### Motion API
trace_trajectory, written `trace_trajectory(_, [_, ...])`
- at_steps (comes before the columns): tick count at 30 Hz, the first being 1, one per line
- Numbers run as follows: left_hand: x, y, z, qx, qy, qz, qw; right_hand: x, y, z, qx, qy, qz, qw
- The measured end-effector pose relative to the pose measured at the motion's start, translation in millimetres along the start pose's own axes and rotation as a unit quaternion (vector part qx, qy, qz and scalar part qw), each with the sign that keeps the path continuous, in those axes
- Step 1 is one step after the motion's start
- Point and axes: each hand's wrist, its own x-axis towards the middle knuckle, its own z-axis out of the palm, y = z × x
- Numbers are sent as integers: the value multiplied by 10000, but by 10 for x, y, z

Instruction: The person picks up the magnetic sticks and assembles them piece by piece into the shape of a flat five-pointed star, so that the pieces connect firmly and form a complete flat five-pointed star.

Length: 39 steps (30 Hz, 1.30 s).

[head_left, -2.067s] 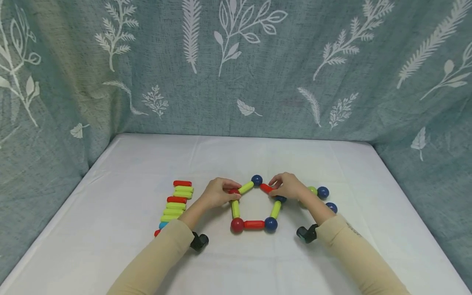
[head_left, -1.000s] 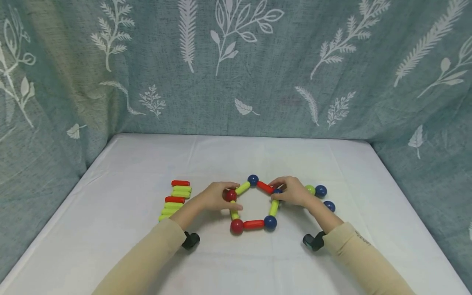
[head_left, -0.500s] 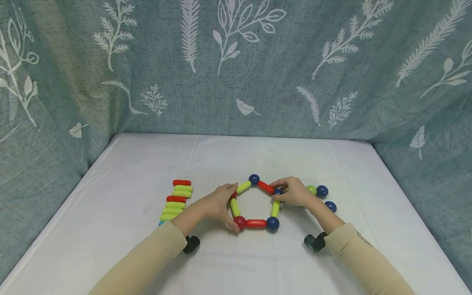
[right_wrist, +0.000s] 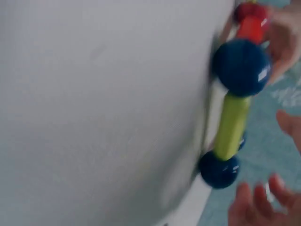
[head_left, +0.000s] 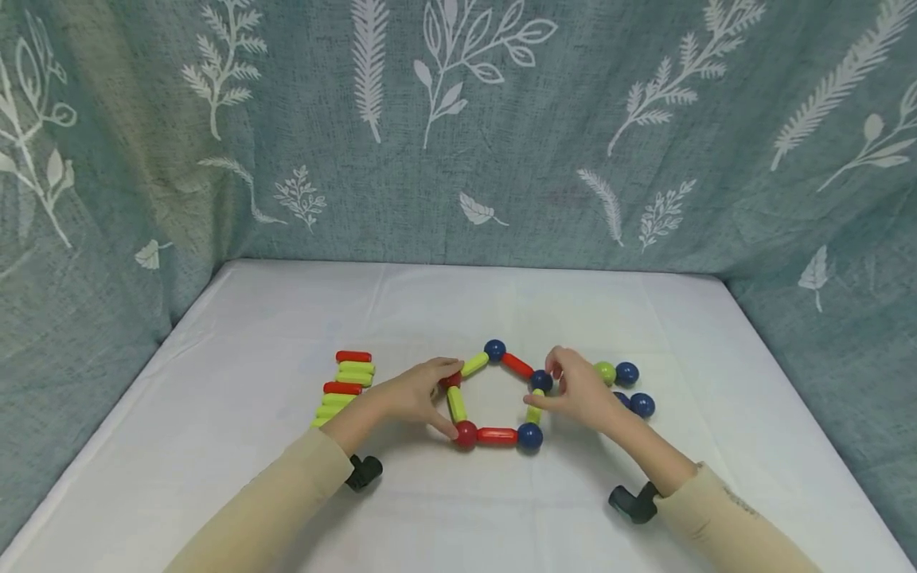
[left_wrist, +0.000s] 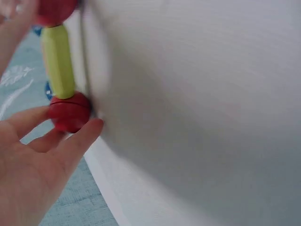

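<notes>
A five-sided ring of toy rods and balls lies in the head view, with red balls on its left and blue balls at the top and right. My left hand (head_left: 411, 392) spans the ring's left side, fingertips on the far red ball (left_wrist: 69, 113) and thumb against the near red ball (head_left: 466, 434). Between these balls runs a yellow-green rod (left_wrist: 58, 61). My right hand (head_left: 582, 388) hovers by the right side, fingers and thumb parted around nothing. Beside it are a blue ball (right_wrist: 219, 169) and another yellow-green rod (right_wrist: 233, 125), apart from its fingers in the right wrist view.
Left of the ring, several loose rods (head_left: 354, 368), red and yellow-green, lie in a column, partly behind the left arm. To the right are a green ball (head_left: 605, 372) and loose blue balls (head_left: 642, 405). A patterned curtain (head_left: 458, 199) hangs behind the white-covered table (head_left: 215, 358).
My left thumb has moved down to the near red ball. My right hand has let go of the ring's right-hand blue ball and drawn back a little to the right.
</notes>
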Motion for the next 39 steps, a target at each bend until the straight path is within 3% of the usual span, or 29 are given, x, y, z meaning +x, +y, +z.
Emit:
trace_trajectory(5, [-1,-18,-30,130,284,287,9991,-181,-62,-6,281,-914,-522,9940])
trace_trajectory(8, [3,-20,-11,227,636,347,9971,-231,-57,3,291,-1141,-639,9910])
trace_trajectory(12, [-30,3,23,89,922,80,9957,-240,-36,5,261,-1160,-472,9918])
trace_trajectory(15, [-76,42,44,19,943,-62,9955,-230,-17,-11,169,-963,-268,9948])
trace_trajectory(19, [-128,91,77,44,948,-99,9954,-207,18,-25,72,-675,-168,9976])
trace_trajectory(28, [-173,100,91,20,974,-184,9951,-173,26,-10,186,-619,-28,9979])
trace_trajectory(33, [-231,32,-68,295,1184,-400,9917,-184,41,-23,286,-657,-61,9974])
trace_trajectory(39, [-311,-375,-468,1165,1828,-468,9751,-193,71,-21,396,-671,-162,9968])
